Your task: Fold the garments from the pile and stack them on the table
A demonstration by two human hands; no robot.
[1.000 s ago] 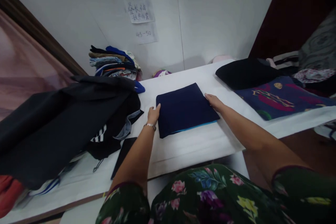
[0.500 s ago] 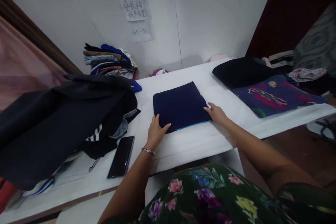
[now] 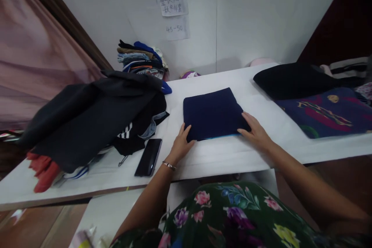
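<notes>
A folded navy blue garment lies flat on the white-covered table in front of me, with a thin bright blue strip along its near edge. My left hand rests at its near left corner, fingers and thumb spread and touching the cloth. At the near right corner is my right hand, its fingers along the side and its thumb apart on the front edge. Both hands are open. The undersides of the fingers are hidden.
Left stands a heap of dark clothes, with a phone beside it. Behind is a stack of folded clothes. On the right lie a black garment and a patterned one. Paper signs hang on the wall.
The view has turned left, so things appear further right. My right thumb has moved onto the garment's front edge, away from the fingers. The garment stays folded.
</notes>
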